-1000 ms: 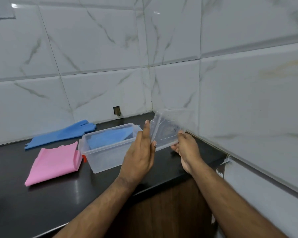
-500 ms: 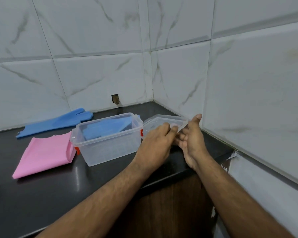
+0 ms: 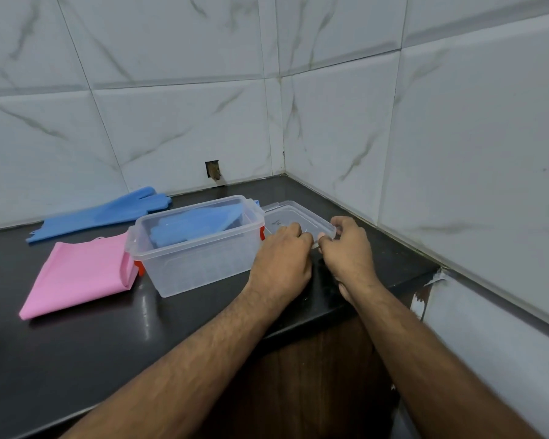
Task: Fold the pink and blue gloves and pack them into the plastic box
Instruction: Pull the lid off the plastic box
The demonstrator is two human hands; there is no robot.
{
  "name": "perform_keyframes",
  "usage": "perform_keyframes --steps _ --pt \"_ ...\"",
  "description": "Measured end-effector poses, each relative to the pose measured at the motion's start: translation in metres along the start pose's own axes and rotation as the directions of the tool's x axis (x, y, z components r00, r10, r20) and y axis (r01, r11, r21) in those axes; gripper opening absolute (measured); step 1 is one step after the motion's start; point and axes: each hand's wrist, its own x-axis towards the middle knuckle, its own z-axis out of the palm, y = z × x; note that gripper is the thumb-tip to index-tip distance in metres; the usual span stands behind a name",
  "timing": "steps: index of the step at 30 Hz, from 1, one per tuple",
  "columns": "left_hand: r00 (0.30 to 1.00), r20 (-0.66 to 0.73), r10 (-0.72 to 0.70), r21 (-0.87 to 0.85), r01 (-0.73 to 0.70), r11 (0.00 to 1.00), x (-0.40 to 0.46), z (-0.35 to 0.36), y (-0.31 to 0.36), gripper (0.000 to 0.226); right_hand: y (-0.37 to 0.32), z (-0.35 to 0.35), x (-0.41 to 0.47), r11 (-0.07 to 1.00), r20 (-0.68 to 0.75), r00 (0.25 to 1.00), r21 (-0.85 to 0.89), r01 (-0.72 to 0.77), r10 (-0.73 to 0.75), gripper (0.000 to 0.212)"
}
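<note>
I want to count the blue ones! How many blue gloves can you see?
2. One blue glove lies flat on the black counter by the back wall; the other blue glove is folded inside the plastic box. More could be hidden beneath it.

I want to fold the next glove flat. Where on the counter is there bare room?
The widest bare stretch is the near counter, in front of the pink glove and the plastic box. A narrower strip lies behind the box, toward the wall corner. It is crowded right of the box, where both hands meet at the lid.
</note>
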Motion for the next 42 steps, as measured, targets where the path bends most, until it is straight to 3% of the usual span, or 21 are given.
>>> perform_keyframes --steps 16,21,26,31,38,42 --pt "0.999 -0.014 -0.048 0.001 0.048 0.999 -0.016 -0.017 0.002 0.028 -0.018 -0.012 -0.026 0.941 0.09 0.984 -0.291 0.174 -0.154 0.032" --pt "0.991 0.055 -0.122 -0.015 0.123 0.992 -0.045 -0.028 0.0 0.03 -0.019 -0.006 -0.062 0.807 0.168 0.945 -0.491 0.328 -0.282 0.041" --pt "0.946 0.228 -0.229 0.08 0.216 0.973 -0.087 -0.051 -0.018 0.045 -0.015 -0.004 -0.093 0.723 0.191 0.942 -0.605 0.335 -0.277 0.05" --pt "0.918 0.144 -0.37 0.272 0.323 0.907 -0.158 -0.084 -0.031 0.06 -0.016 0.0 -0.14 0.593 0.298 0.885 -0.66 0.461 -0.357 0.059" --pt "0.814 0.114 -0.569 0.297 0.519 0.802 -0.226 -0.13 -0.082 0.062 -0.04 0.03 -0.189 0.541 0.538 0.754 -0.534 0.65 -0.377 0.064" --pt "0.762 0.132 -0.634 0.293 0.581 0.759 -0.242 -0.147 -0.111 0.074 -0.059 0.057 -0.207 0.498 0.669 0.629 -0.42 0.759 -0.396 0.056"
